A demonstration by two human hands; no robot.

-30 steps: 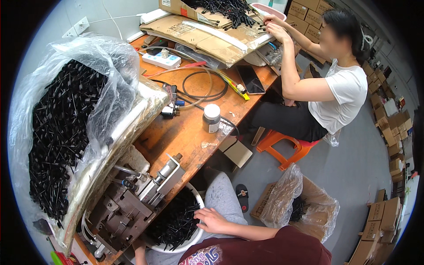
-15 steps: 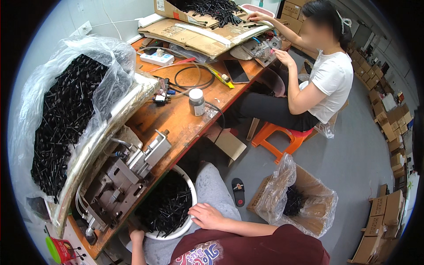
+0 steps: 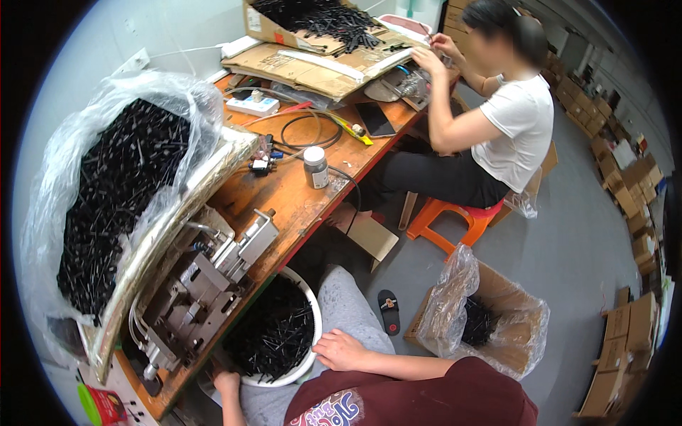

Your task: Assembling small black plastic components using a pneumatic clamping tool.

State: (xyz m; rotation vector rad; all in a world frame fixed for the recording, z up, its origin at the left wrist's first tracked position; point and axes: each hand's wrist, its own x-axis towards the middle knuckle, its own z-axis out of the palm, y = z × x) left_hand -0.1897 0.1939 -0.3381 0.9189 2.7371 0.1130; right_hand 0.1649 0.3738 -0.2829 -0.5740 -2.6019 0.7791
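A round white bucket (image 3: 317, 321) full of thin black plastic parts (image 3: 275, 332) sits at my lap, beside the table's edge. My right hand (image 3: 342, 351) is at the bucket's right side, its fingers bent against the rim. My left hand (image 3: 227, 385) is low at the bucket's left side, close to the table edge; its fingertips are lost in shadow. Just left of the bucket, a metal clamping fixture (image 3: 202, 284) with cylinders and hoses is on the table. No part shows in its slot that I can make out.
A plastic-lined heap of black parts (image 3: 124, 184) stands at left. The wooden table (image 3: 284, 202) carries a bottle (image 3: 315, 167), cables and a phone (image 3: 374, 119). A co-worker (image 3: 515, 135) sits at the far end. A lined carton (image 3: 522, 323) and a slipper (image 3: 388, 312) are on the floor.
My view has shifted slightly; both my hands stay at the bucket. The co-worker's hand has left the far pile of parts, and both their hands are now raised close together.
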